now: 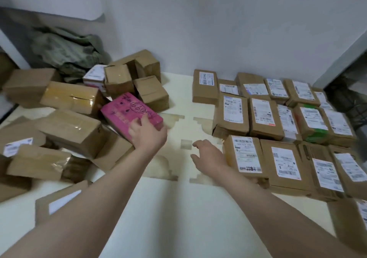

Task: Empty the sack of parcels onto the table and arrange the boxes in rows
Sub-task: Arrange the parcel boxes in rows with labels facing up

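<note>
Noted green sack slumped at rear left, behind a loose heap of cardboard boxes on the counter. Found pink box tilted on the heap's right edge, scrawled with marker. Judged it light and stiff, its faces possibly slick; best taken across the short sides near a corner. Observed left hand reached forward, fingers curled over the pink box's near corner. Recorded right hand hovering relaxed above bare counter, holding nothing, just beside labelled boxes laid in rows at right.
</note>
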{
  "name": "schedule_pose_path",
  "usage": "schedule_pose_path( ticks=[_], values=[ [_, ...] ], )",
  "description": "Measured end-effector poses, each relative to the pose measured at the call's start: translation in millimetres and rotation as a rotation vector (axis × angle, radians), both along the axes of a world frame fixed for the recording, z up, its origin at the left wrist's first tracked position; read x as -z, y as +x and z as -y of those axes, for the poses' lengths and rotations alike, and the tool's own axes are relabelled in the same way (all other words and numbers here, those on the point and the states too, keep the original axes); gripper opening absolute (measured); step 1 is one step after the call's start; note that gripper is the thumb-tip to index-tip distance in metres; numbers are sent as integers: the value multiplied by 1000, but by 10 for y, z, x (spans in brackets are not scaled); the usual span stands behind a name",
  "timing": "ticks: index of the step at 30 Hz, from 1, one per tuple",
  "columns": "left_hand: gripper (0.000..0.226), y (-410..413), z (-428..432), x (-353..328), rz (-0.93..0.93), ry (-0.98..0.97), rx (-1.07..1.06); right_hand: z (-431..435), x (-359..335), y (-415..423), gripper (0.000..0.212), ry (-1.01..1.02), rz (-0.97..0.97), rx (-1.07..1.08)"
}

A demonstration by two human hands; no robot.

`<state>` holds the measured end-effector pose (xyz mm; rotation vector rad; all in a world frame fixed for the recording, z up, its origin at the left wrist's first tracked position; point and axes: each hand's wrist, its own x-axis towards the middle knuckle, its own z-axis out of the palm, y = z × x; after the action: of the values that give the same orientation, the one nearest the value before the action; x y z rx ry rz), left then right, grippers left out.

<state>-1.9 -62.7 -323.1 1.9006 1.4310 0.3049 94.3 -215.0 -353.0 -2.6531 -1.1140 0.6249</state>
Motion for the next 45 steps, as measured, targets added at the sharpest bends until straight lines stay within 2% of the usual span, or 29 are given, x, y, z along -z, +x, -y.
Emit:
schedule_pose_path(
  ticks=[4, 6, 9, 12, 15, 17, 18, 19, 20, 24, 26, 28, 31, 32, 34, 37, 39, 41, 43, 45],
  values=[
    [78, -137, -879, -46, -147, 33, 149, -960, 64, -146, 47, 143, -132, 266],
    [78, -101, -1252, -24, -203, 70, 217, -1382, 9, -153, 53, 195, -192, 322],
    [86, 57, -1611, 48, -278, -24, 317, -1713, -30, -117, 64, 106, -258, 336],
    [94, 226, -1792, 91, -336, -32, 295, -1728, 11, -85, 74, 45, -381, 418],
    [103, 252, -1906, 126, -416, -94, 258, -1636, -9, -87, 67, 185, -712, 627],
    [107, 240, -1874, 168, -461, -106, 307, -1581, -60, -77, 54, 290, -972, 785],
    [106, 240, -1822, 192, -456, -102, 322, -1548, -60, -60, 42, 318, -1042, 821],
    [102, 247, -1754, 197, -436, -105, 324, -1522, -56, -43, 33, 320, -1048, 838],
    [96, 257, -1684, 193, -406, -126, 311, -1490, -53, -32, 33, 290, -1015, 851],
    [64, 323, -1347, 51, -267, -237, 179, -1422, 25, 137, 57, 125, -749, 953],
    [53, 382, -1167, -57, -147, -207, 136, -1328, 71, 272, 71, 144, -607, 1029],
    [42, 447, -1018, -251, 21, -118, 73, -1207, 14, 409, 65, 361, -648, 1129],
    [39, 546, -839, -510, 207, -31, 43, -949, -140, 548, 39, 746, -909, 1208],
    [39, 563, -772, -550, 227, -17, 52, -848, -165, 580, 36, 821, -968, 1220],
    [30, 556, -669, -531, 220, 7, 54, -723, -178, 617, 33, 775, -1003, 1214],
    [47, 488, -632, -396, 136, 21, 18, -647, -176, 649, 31, 722, -1091, 1223],
    [47, 474, -643, -360, 121, -35, 1, -627, -223, 652, 28, 827, -1095, 1192],
    [38, 484, -630, -339, 149, -60, 1, -607, -187, 676, 32, 941, -1076, 1152],
    [30, 468, -612, -290, 151, -38, 23, -623, -186, 609, 45, 865, -1023, 1125],
    [34, 434, -589, -179, 112, -49, 59, -623, -127, 522, 59, 661, -909, 1124]
  ],
)
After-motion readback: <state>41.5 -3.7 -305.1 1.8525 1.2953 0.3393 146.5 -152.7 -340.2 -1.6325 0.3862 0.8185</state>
